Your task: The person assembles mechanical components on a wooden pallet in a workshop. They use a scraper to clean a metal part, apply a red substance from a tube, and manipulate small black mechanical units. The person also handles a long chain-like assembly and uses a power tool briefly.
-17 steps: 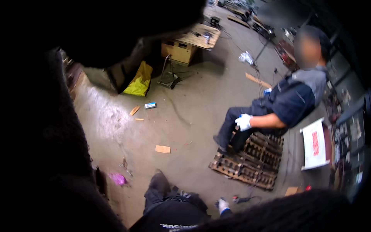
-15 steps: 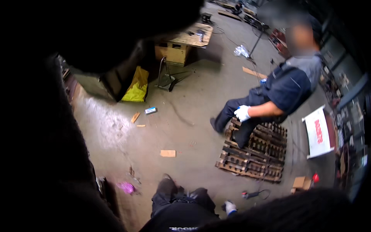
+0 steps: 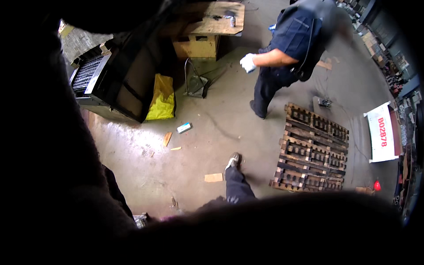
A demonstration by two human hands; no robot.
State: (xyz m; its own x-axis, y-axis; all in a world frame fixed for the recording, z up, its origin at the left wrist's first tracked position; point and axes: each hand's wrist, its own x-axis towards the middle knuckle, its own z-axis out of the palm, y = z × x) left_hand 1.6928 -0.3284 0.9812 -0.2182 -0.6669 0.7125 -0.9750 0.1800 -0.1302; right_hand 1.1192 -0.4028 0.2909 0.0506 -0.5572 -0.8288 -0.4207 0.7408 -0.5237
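Own L hand and R hand out of frame, so can't tell grip state: wide, narrow or holding. Black mass (image 3: 282, 229), prob. fabric, blocks most of L side + bottom of view. Own leg (image 3: 240, 185) sticks out above it, shoe (image 3: 232, 161) on grey floor (image 3: 203, 154), toe fwd.

Flat wood offcut (image 3: 213, 177) lies on floor just L of that leg. Slatted wood pallet (image 3: 311, 152) flat on floor to the R, apart from leg.

Co-worker (image 3: 291, 42) in dark workwear stands on floor by pallet's far L corner, torso bent fwd. Their white-gloved hand (image 3: 248, 63) is held out L of the body; can't tell if it has anything.

Far ctr-L: tabletop (image 3: 205, 27) = wood board over yellowish wood box (image 3: 196, 47), small can (image 3: 232, 21) near R edge. Hoop-handled metal stand (image 3: 196, 86) on floor in front. Yellow bag (image 3: 161, 104) L of stand, next to dark cabinet (image 3: 129, 104).

Mid floor: blue/white packet (image 3: 184, 127), wood sliver (image 3: 167, 138) just L of it. Far R: white sheet (image 3: 382, 132) w/ red marking; below it red item (image 3: 377, 185) beside cardboard (image 3: 365, 190), too small to ID.
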